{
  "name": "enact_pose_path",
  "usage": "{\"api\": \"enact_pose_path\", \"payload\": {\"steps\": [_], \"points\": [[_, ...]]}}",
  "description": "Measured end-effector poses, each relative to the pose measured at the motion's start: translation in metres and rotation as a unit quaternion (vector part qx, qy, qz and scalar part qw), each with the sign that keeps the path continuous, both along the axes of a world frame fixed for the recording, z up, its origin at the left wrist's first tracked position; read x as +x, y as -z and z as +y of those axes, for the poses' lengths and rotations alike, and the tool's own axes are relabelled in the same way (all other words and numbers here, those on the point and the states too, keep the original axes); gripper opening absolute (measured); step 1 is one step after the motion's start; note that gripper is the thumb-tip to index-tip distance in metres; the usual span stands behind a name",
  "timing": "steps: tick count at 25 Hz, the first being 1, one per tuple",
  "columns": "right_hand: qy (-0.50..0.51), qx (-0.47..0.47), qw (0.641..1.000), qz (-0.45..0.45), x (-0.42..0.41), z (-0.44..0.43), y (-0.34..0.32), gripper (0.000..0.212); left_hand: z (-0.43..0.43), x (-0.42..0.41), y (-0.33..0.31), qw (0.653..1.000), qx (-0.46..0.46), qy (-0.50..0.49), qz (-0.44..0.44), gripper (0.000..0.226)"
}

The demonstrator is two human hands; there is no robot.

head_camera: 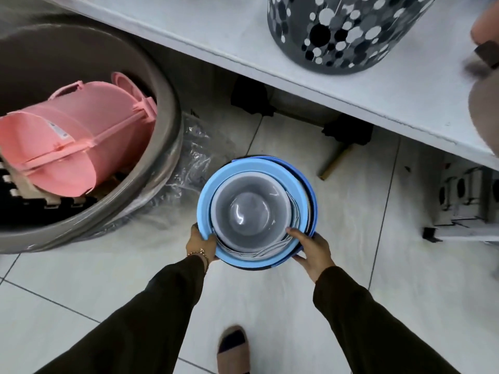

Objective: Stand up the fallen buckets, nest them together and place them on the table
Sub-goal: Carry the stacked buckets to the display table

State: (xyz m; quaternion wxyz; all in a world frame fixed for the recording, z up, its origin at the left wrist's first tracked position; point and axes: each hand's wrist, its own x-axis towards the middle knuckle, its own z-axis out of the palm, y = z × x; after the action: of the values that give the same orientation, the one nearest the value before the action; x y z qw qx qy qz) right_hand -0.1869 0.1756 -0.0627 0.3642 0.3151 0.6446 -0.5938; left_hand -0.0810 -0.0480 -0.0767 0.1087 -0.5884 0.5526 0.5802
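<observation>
Bucket stack (256, 209) upright, nested, above floor, near table (297, 76) edge, not yet on it.
Left hand (201, 244) fingers curl over blue rim; right hand (310, 248) fingers clamp rim and wall opposite.
Risks: grey inner bucket (249, 209) sits off-centre, could shift on tilt; rim-only grip may slip; stack could hit table edge or dotted bin (348, 31) on lift.
</observation>
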Motion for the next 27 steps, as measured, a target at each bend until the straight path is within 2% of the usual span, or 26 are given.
{"api": "enact_pose_path", "payload": {"steps": [5, 11, 16, 20, 25, 27], "points": [[-0.023, -0.011, 0.999, 0.021, 0.015, 0.012, -0.032, 0.052, 0.01, 0.02, -0.024, 1.0, -0.011, -0.016, 0.016, 0.045], [-0.041, -0.038, 0.998, 0.042, 0.052, 0.033, -0.111, 0.052, 0.03, 0.058, -0.102, 0.999, -0.006, -0.032, 0.032, 0.045], [-0.035, -0.053, 0.996, 0.064, 0.099, 0.054, -0.221, 0.052, 0.045, 0.102, -0.214, 0.998, -0.04, 0.016, 0.052, 0.04], [-0.029, -0.042, 0.994, 0.098, 0.14, 0.081, -0.326, 0.045, 0.065, 0.132, -0.329, 0.993, -0.078, 0.054, 0.076, 0.036], [-0.017, -0.027, 0.982, 0.186, 0.183, 0.114, -0.442, 0.02, 0.09, 0.157, -0.451, 0.98, -0.115, 0.049, 0.154, 0.033], [-0.009, -0.033, 0.974, 0.225, 0.198, 0.123, -0.489, 0.018, 0.096, 0.168, -0.498, 0.972, -0.126, 0.041, 0.194, 0.036]]}}
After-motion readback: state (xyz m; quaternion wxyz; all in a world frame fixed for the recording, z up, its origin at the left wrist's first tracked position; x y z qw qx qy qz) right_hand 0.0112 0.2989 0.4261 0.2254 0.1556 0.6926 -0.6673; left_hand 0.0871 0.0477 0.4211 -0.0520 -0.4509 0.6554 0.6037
